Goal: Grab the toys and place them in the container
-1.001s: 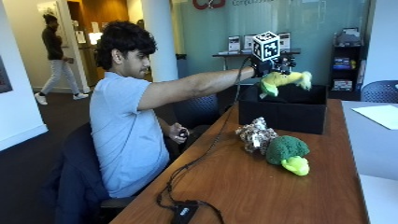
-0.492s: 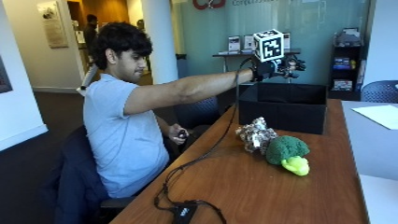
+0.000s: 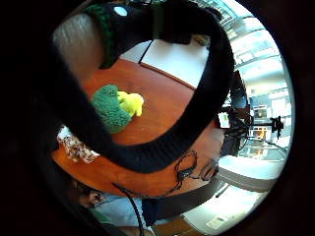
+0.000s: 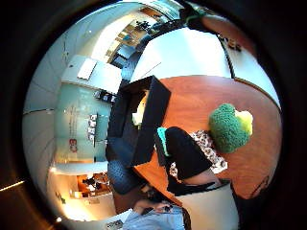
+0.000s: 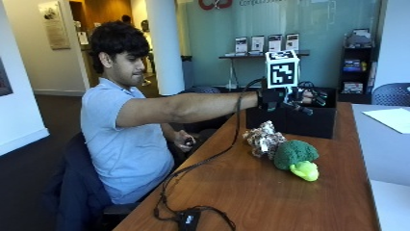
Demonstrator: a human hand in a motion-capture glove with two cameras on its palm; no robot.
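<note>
Gone from the grip [image 5: 296,97] since a second ago: the yellow-green plush, evidently dropped into the black container [image 5: 301,120], over which the gloved fingers now hang slack and empty. One toy delivered, by that reading. Left on the surface [image 5: 256,192], near the container: a spotted plush [image 5: 262,139] touching a broccoli toy [image 5: 297,156]. No legible writing.

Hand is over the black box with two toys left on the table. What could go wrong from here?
1. The broccoli toy and spotted plush lie touching, so grabbing one may drag or nudge the other.
2. The gloved right hand hovers at the black container; pulling back low might catch its rim.
3. The cable trails across the wooden table and could snag.
</note>
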